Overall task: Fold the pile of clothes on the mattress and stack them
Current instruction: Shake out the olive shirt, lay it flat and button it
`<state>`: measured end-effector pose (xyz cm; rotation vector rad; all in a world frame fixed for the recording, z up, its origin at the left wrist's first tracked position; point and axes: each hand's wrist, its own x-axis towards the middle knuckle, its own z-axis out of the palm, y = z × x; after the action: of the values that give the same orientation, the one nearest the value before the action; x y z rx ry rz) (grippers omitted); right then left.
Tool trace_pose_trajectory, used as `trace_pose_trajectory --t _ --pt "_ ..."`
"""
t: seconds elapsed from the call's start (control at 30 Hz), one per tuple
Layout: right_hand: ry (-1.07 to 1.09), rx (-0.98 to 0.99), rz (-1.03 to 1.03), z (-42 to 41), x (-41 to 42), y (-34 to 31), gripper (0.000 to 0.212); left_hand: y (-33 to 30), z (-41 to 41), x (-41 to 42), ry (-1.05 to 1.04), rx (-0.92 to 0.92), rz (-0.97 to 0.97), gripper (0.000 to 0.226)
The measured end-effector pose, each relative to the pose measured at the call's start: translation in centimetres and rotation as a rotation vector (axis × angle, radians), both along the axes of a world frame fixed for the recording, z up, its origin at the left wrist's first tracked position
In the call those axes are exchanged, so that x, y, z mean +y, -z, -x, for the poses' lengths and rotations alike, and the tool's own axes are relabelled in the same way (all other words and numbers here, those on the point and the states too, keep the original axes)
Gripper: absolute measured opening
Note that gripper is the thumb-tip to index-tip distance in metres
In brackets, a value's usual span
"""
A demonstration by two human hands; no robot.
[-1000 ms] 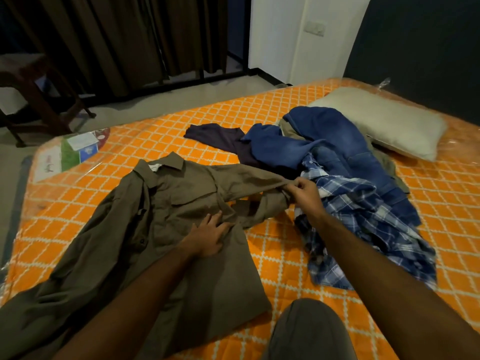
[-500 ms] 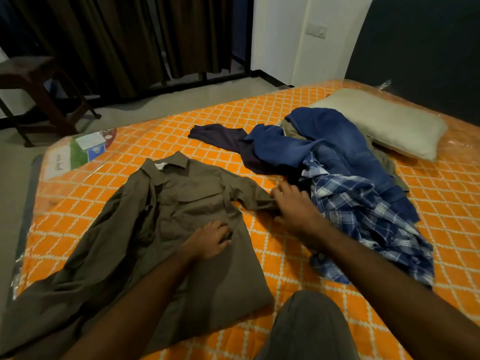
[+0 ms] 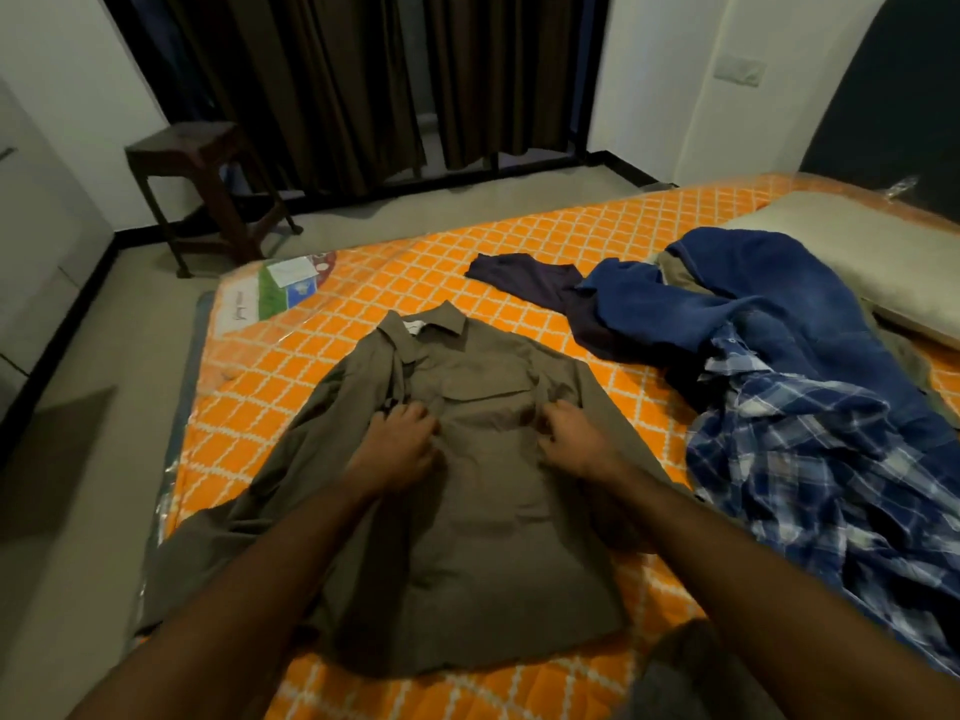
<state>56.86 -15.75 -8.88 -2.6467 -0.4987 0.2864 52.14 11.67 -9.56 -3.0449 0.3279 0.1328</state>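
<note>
Single head view; looks forward and down, close over mattress (image 3: 519, 241); curtains (image 3: 363, 70) beyond.

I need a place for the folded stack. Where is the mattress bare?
Bare mattress lies beyond the olive shirt collar, left of the dark purple garment. A narrower strip runs between shirt and plaid shirt. The right side is crowded: jeans, pillow.
</note>
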Motion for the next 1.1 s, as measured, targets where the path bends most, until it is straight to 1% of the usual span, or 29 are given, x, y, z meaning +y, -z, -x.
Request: trace_pose_trajectory --t 0.1,0.17,0.23,0.3,0.37,0.4,0.43,0.5,0.53,0.6,0.67,0.7,0.77,0.8,0.83,0.87,0.93,0.97,1.0,1.03,1.1 --pt "0.027 0.014 -0.033 -5.5 2.6 -1.0 0.034 -1.3 -4.3 4.9 -0.209 -0.122 0.045 0.035" --pt "0.051 -0.003 -0.064 -9.0 4.3 -1.4 0.038 -2.2 -7.1 7.7 -0.355 -0.165 0.083 0.039" --pt "0.072 -0.004 -0.085 -12.6 6.3 -1.2 0.042 -1.9 -9.9 10.4 -0.495 -0.125 0.133 0.053" --pt "0.111 -0.005 -0.089 -15.6 8.2 -1.0 0.045 -1.0 -12.0 12.2 -0.604 -0.033 0.236 0.073" --pt "0.181 0.055 -0.102 -18.8 10.1 0.3 0.041 0.3 -15.0 13.2 -0.673 0.023 0.339 0.084" --pt "0.21 0.117 -0.1 -19.8 10.7 0.7 0.035 0.7 -16.2 13.2 -0.67 0.027 0.341 0.082" --pt "0.235 0.186 -0.093 -20.9 11.3 1.3 0.031 1.1 -17.4 13.3 -0.634 0.039 0.311 0.074" --pt "0.265 0.291 -0.07 -23.0 12.3 2.3 0.032 2.0 -20.1 13.6 -0.512 0.128 0.295 0.051" --pt "0.276 0.322 -0.061 -23.6 12.7 2.4 0.028 1.8 -21.1 13.8 -0.452 0.183 0.319 0.042" --pt "0.299 0.395 -0.057 -25.2 13.1 2.4 0.016 0.9 -23.0 15.3 -0.388 0.226 0.301 0.035" --pt "0.323 0.443 -0.1 -26.6 13.0 1.7 0.023 -0.8 -24.4 17.6 -0.374 0.164 0.214 0.026" --pt "0.327 0.446 -0.115 -27.6 12.8 1.2 0.026 -1.7 -25.1 19.1 -0.376 0.087 0.176 0.021" --pt "0.324 0.411 -0.134 -29.7 12.9 0.4 0.022 -2.9 -26.6 21.8 -0.357 -0.115 0.08 0.021" --pt "0.323 0.362 -0.132 -30.9 13.1 0.2 0.018 -3.4 -27.3 22.7 -0.313 -0.224 0.02 0.026" --pt "0.324 0.298 -0.124 -31.9 13.5 0.1 0.017 -3.5 -28.1 23.6 -0.258 -0.3 -0.05 0.034" --pt "0.325 0.242 -0.122 -32.9 14.3 0.1 0.03 -3.7 -28.8 24.2 -0.215 -0.34 -0.128 0.045" --pt "0.28 0.172 -0.122 -33.3 16.1 0.6 0.066 -3.6 -30.1 24.7 -0.181 -0.356 -0.287 0.064" --pt "0.227 0.145 -0.111 -32.4 17.1 1.0 0.078 -3.7 -30.2 24.2 -0.167 -0.358 -0.357 0.065" --pt "0.179 0.103 -0.084 -31.2 18.1 1.9 0.083 -3.8 -29.8 23.3 -0.146 -0.354 -0.396 0.06" --pt "0.148 0.046 -0.051 -29.3 18.8 3.1 0.082 -3.4 -29.0 22.1 -0.108 -0.34 -0.4 0.053" --pt "0.077 -0.073 -0.017 -23.7 19.8 5.3 0.073 -2.2 -25.7 19.6 0.003 -0.253 -0.329 0.041"
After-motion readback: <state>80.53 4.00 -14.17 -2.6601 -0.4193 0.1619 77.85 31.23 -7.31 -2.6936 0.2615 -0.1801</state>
